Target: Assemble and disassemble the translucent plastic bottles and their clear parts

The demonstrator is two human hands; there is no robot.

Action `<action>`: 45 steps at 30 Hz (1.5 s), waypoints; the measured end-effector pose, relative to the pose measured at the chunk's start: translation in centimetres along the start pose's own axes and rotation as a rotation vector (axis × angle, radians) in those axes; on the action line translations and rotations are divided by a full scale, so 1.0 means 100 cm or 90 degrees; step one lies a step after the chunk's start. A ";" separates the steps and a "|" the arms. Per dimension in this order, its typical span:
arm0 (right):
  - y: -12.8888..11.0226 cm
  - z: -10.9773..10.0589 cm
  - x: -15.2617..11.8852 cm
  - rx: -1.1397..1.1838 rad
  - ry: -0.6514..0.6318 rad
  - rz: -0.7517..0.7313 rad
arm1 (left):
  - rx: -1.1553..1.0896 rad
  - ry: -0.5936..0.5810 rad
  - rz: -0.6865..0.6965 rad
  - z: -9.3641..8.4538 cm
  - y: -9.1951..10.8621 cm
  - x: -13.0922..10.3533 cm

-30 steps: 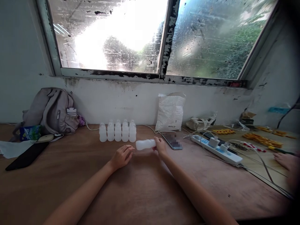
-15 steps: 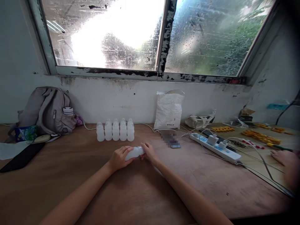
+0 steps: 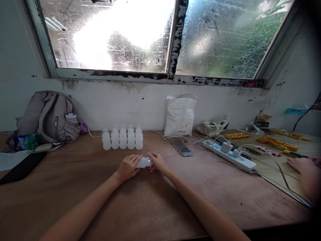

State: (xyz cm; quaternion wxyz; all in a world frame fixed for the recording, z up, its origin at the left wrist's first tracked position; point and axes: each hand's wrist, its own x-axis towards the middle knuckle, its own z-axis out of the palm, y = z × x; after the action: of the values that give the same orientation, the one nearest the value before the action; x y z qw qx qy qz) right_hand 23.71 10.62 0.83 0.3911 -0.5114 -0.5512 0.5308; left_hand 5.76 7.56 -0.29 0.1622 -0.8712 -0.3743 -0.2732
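A small milky-white plastic bottle (image 3: pixel 143 162) lies on its side between my two hands, just above or on the brown table. Wrapped round its wide end is my left hand (image 3: pixel 128 167). My right hand (image 3: pixel 157 164) has its fingers closed on the narrow neck end, which they partly hide. Behind them, several matching bottles (image 3: pixel 123 138) stand upright in a row near the wall.
A grey backpack (image 3: pixel 50 117) and a black flat case (image 3: pixel 23 167) are at the left. A white bag (image 3: pixel 180 115) leans on the wall, with a phone (image 3: pixel 187 154) before it. A power strip (image 3: pixel 229 155) lies right. Another person's hand (image 3: pixel 301 164) rests far right.
The bottle has come closer to level, and my right hand has shifted slightly left at its neck. The whole view has moved a little; the row of bottles stands as before.
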 end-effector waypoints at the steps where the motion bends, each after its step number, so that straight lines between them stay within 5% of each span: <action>1: 0.001 0.000 0.001 -0.011 0.003 -0.002 | 0.011 -0.013 0.000 -0.002 0.001 0.000; 9: -0.002 0.002 -0.008 -0.121 0.063 -0.123 | 0.067 -0.036 -0.076 0.002 0.016 0.001; 18: -0.013 0.008 -0.024 -0.338 0.159 -0.390 | -0.002 -0.055 -0.133 0.000 0.018 0.002; 38: -0.014 -0.008 -0.019 -0.390 0.129 -0.502 | -0.231 -0.107 -0.170 -0.009 0.016 0.015; 45: -0.023 -0.013 -0.026 -0.399 0.104 -0.521 | -0.451 -0.219 -0.260 -0.016 0.019 0.022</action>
State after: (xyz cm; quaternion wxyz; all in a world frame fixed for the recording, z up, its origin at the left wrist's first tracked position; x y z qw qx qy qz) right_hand 25.12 8.54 3.59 0.4363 -0.3863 -0.8062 0.1021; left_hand 7.87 6.74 2.20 -0.2681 -0.8142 -0.4436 -0.2618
